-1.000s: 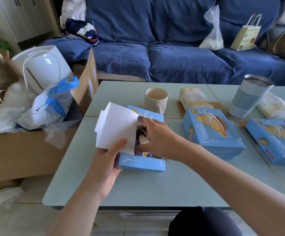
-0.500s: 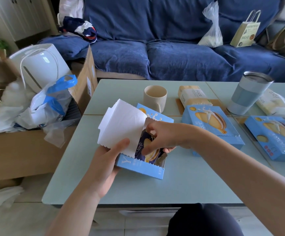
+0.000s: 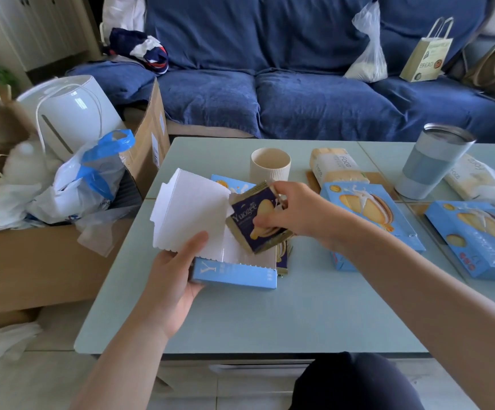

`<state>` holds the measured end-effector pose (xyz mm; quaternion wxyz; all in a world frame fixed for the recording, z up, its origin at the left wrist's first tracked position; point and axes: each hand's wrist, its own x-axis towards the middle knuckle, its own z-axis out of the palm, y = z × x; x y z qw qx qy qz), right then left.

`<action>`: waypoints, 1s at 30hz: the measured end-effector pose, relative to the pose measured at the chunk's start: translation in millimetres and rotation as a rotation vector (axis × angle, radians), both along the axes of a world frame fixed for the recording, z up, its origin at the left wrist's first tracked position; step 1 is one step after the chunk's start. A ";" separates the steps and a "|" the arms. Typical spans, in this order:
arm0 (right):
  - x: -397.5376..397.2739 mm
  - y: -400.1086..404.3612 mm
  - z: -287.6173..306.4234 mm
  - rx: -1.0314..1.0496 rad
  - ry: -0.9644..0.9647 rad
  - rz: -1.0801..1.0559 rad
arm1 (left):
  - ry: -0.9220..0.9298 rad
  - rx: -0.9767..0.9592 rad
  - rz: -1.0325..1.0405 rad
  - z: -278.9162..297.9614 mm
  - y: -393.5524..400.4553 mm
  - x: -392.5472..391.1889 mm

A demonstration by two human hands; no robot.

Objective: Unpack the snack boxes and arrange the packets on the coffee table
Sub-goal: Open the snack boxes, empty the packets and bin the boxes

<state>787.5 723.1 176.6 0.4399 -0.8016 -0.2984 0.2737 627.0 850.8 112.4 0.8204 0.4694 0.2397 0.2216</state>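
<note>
Snack box (lid up) hides further packets; your left hand grips it, right hand pinches one navy packet.

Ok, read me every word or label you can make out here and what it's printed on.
"Yuogee": dark navy snack packet in the right hand.
"Y": front of the open light-blue cardboard box that the left hand steadies.
"BREAD": tan paper carrier bag on the sofa.
"Fore": cream bread wrapper.
Closed blue boxes' print: unreadable.
</note>
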 end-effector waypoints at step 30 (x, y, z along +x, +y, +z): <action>9.9 -10.2 -30.3 -0.342 -0.457 -0.142 | -0.044 -0.115 0.041 -1.5 7.1 -0.3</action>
